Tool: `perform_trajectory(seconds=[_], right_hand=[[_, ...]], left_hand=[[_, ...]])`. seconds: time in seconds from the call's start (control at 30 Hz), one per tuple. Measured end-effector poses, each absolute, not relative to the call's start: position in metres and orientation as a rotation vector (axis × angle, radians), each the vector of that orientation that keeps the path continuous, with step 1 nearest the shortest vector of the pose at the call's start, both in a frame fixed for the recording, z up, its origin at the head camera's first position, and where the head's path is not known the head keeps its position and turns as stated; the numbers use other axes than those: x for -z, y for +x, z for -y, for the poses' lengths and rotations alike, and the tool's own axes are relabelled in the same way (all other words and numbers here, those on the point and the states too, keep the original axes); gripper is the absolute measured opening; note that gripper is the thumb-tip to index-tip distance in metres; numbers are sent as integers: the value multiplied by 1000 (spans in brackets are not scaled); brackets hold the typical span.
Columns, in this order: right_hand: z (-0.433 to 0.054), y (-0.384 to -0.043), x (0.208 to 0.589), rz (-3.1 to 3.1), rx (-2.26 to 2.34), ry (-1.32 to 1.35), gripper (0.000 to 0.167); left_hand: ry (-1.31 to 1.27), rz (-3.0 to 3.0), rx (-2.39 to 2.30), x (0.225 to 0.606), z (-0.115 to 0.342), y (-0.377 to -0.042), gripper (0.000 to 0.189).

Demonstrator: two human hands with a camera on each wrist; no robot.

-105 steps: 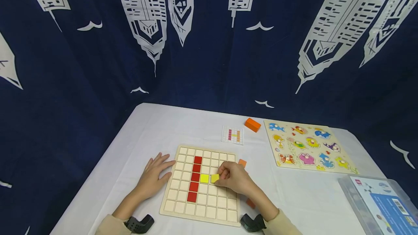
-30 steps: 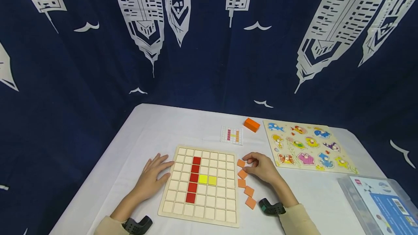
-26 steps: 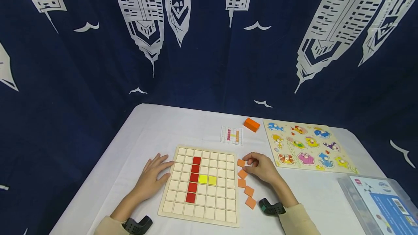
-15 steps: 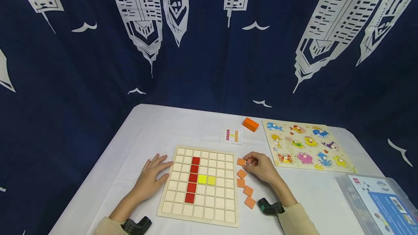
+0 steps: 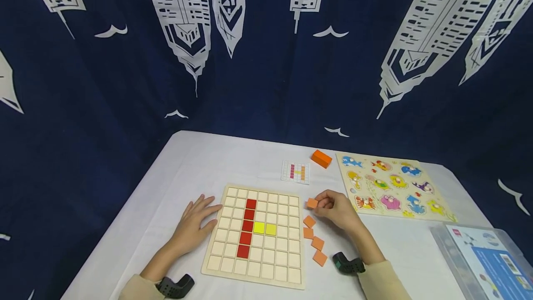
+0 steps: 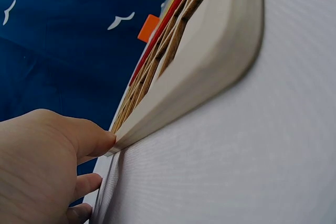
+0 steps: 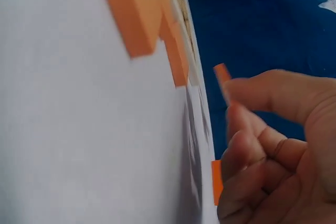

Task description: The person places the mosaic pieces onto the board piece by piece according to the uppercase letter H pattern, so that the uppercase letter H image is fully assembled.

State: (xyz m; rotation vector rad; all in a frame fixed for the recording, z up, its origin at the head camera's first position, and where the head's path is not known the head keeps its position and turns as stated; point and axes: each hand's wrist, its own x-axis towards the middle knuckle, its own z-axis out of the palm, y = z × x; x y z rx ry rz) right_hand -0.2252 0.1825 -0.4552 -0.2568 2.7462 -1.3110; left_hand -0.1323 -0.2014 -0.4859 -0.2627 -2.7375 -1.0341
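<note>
My right hand [image 5: 338, 208] pinches an orange square tile [image 5: 311, 203] between thumb and fingers, just right of the wooden grid board [image 5: 254, 267]. In the right wrist view this tile [image 7: 222, 75] shows edge-on, raised off the white cloth. Several more orange tiles [image 5: 318, 243] lie in a loose column along the board's right side. On the board, a column of red tiles [image 5: 246, 226] has two yellow tiles [image 5: 264, 228] in a row to its right. My left hand [image 5: 193, 228] rests with spread fingers at the board's left edge; its thumb touches the rim in the left wrist view.
Behind the board lies a small pattern card [image 5: 295, 172], with an orange block [image 5: 321, 159] to its right. A sea-animal peg puzzle [image 5: 391, 186] occupies the back right. Nearer, a clear plastic case [image 5: 483, 258] stands at the table's right edge.
Earlier my right hand set the second yellow tile on the board, then moved right to the orange tiles. Since half a second ago it has lifted the farthest orange tile. My left hand stays put.
</note>
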Motion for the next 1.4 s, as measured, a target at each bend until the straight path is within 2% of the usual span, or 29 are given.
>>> perform_trajectory(seconds=[0.6,0.87,1.4], right_hand=[[-150,-222,423,-2582,1355,-438,26],[-134,-226,426,-2532,1321,-475,29],[-118,-229,437,-2559,1178,-463,19]], left_hand=[[-259,2744,1034,485,201,-132,38],[-263,2747,1036,485,202,-133,38],[-261,2744,1026,487,202,-133,37]])
